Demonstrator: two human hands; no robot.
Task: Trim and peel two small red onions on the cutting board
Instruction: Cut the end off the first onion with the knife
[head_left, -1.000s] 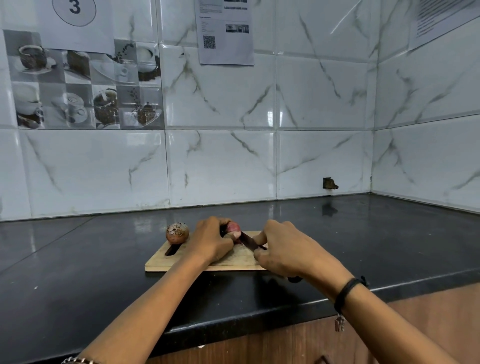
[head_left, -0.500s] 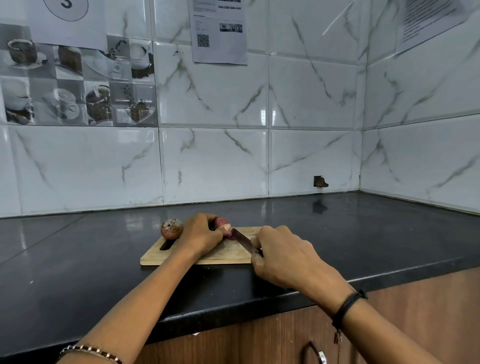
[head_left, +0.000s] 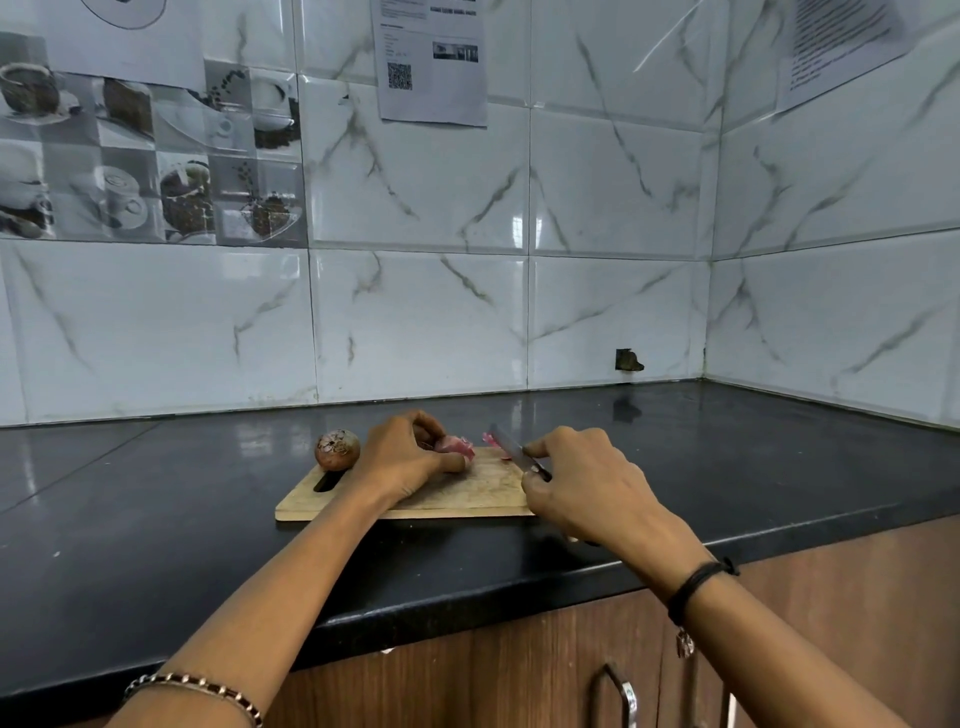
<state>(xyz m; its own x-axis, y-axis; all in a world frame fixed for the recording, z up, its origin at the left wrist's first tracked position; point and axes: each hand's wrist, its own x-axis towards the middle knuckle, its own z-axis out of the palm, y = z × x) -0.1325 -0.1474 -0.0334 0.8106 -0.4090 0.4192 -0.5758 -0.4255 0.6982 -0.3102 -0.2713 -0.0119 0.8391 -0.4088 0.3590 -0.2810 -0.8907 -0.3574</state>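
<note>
Holding onion (head_left: 458, 446), left hand (head_left: 399, 460); knife (head_left: 511, 450) just beside.

knife (head_left: 514, 451) handle enclosed by right hand (head_left: 582, 488), pink onion (head_left: 457, 446) partly covered by left hand (head_left: 402, 460), wall notice (head_left: 431, 88) cropped at top, print illegible

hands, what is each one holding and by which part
The right hand grips the knife by its handle, blade free. The left hand holds the pink onion on the board, fingers curled over its left side.

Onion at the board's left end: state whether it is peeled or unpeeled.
Unpeeled: the onion shows dry, brown, papery skin over its whole visible side.
</note>
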